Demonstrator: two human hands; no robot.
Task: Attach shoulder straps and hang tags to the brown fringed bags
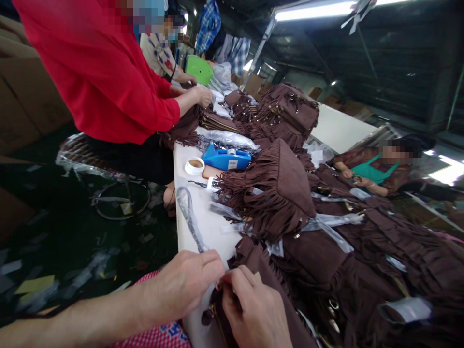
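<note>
Near the table's front edge, my left hand [181, 285] has its fingers pinched together beside the end of a strap in clear plastic [190, 220]. Close against it, my right hand [250, 304] is curled with its fingertips bent inward, over a dark brown suede bag [261, 261]. A zipper edge of brown material shows below my fingers. What lies between the fingertips is too small and hidden to name. A fringed brown bag [293, 179] rests just beyond on the pile.
A blue tape dispenser [226, 158] and a white round tub [195, 166] stand on the white table [183, 193]. Fringed bags [398, 241] heap up at the right. A person in red [108, 82] works at the left, others farther off.
</note>
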